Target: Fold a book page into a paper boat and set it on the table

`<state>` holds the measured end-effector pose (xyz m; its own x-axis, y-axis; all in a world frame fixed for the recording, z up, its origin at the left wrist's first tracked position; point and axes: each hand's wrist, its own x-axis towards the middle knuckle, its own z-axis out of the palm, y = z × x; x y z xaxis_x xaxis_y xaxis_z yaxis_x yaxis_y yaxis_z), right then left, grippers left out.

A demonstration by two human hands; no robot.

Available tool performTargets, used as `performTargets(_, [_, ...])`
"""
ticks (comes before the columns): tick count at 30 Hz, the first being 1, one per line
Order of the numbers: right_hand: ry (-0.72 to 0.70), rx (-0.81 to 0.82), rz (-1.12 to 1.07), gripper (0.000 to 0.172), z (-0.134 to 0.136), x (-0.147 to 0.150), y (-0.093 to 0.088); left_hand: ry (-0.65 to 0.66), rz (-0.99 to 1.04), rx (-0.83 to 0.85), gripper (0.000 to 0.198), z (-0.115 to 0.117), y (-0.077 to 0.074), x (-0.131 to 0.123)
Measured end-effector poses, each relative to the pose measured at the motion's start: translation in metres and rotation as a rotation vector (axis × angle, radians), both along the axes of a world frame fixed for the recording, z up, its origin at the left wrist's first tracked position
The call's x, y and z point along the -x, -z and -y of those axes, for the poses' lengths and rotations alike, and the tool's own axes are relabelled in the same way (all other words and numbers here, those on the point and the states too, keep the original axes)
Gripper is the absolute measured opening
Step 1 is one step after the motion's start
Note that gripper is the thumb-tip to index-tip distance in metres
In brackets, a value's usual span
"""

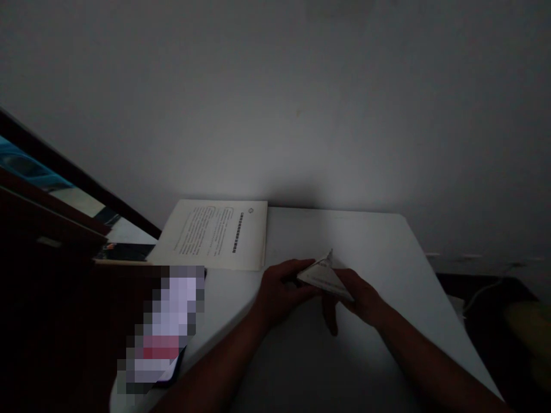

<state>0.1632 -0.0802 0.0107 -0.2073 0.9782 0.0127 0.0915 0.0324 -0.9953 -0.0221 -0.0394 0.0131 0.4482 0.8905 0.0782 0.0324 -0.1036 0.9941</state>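
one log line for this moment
left hand: holds folded paper | right hand: holds same paper | table: printed sheet far left

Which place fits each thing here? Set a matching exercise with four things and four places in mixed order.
Things:
1. folded paper
2. printed sheets
3. phone
4. cable

Places:
A. table's near left edge
B. between both hands
C. off the table, right
D. table's far left corner

Pairs: 1-B, 2-D, 3-A, 4-C. The left hand and right hand hold the folded paper.
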Motion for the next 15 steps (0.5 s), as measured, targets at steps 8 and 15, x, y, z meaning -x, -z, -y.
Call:
performTargets(8, [0.284, -0.013, -0.343, 0.040, -0.011, 0.001, 0.012, -0.114, 0.206, 0.231, 0.044, -0.004, -0.003, -0.002])
performTargets(15, [0.212, -0.066, -0.274, 0.074, -0.015, 0.000, 0.021, -0.098, 0.190, 0.232, 0.040, -0.006, 0.002, 0.000])
